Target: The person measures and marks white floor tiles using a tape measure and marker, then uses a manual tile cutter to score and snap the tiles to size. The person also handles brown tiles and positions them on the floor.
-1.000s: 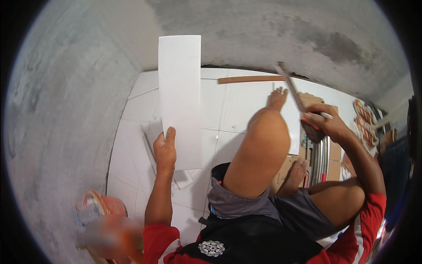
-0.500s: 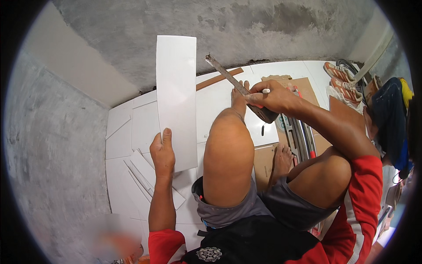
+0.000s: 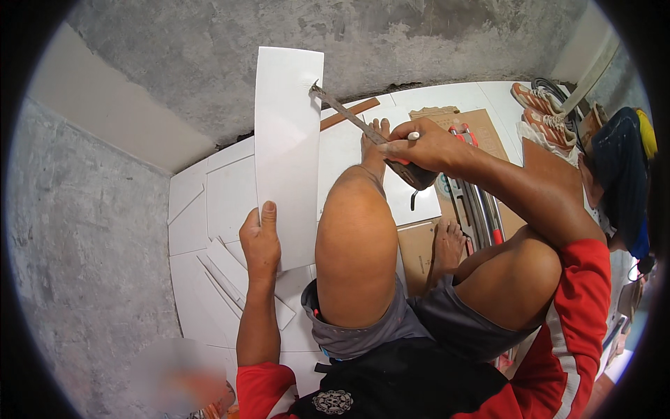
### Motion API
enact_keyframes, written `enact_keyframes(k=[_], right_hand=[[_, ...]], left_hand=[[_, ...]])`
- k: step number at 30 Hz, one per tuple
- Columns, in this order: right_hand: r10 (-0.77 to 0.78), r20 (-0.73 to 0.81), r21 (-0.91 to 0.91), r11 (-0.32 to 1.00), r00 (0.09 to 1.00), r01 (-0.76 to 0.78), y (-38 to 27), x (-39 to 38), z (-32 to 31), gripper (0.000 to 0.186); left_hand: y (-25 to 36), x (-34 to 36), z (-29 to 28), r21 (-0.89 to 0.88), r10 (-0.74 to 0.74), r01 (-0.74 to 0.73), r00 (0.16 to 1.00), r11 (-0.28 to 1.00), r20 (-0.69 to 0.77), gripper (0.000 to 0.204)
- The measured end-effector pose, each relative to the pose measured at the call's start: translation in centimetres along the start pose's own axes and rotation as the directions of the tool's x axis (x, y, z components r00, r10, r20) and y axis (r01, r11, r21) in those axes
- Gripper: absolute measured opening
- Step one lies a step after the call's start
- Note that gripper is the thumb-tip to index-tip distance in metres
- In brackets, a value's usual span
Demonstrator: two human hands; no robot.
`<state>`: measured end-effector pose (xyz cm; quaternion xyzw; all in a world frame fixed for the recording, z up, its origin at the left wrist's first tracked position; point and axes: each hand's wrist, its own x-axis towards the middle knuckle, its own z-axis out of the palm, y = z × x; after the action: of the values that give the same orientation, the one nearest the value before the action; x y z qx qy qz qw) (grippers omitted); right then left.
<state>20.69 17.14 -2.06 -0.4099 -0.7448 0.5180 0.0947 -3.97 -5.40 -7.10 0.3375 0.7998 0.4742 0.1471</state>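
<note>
My left hand [image 3: 261, 241] grips the lower left edge of a long white tile strip [image 3: 286, 153], thumb on its glossy face, and holds it raised in front of the wall. In my right hand [image 3: 427, 148] is a tape measure [image 3: 412, 174], its worn blade [image 3: 347, 114] drawn out toward the upper left. The hooked end of the blade overlaps the strip's upper right edge; whether it touches cannot be told. A white pen [image 3: 414, 136] pokes out between the fingers of the same hand. My bent knee [image 3: 356, 244] is below the blade.
Narrow tile offcuts [image 3: 241, 276] lie on the white floor at left. A brown strip [image 3: 352, 112] lies by the grey wall [image 3: 391, 42]. Right of my foot, a tile cutter with metal rails [image 3: 481, 206] rests over cardboard [image 3: 485, 133]. Shoes [image 3: 541, 105] and dark blue clothing [image 3: 614, 174] are farther right.
My right hand has moved slightly left with the tape measure, bringing the blade's end from beside the strip to over its right edge. The strip has shifted slightly right and up in view.
</note>
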Motion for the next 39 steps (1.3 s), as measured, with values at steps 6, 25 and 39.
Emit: enact_keyframes(k=[6,25,39], right_hand=[[0.084,0.001,-0.028,0.996,0.996,-0.084,0.2,-0.4,-0.4,0.044],[0.023,0.011,0.001,1.0,1.0,-0.023,0.1,-1.0,0.2,0.043],[0.011,0.033,-0.135,0.991,0.999,-0.006,-1.7,-0.7,1.6,0.044]], left_hand=[[-0.2,0.0,0.2,-0.025,0.008,-0.008,1.0,1.0,0.021,0.053],[-2.3,-0.6,-1.1,-0.083,-0.061,0.064,0.997,0.994,0.038,0.056],[-3.6,-1.5,-0.7,-0.119,-0.048,0.053,0.998,0.992,0.043,0.051]])
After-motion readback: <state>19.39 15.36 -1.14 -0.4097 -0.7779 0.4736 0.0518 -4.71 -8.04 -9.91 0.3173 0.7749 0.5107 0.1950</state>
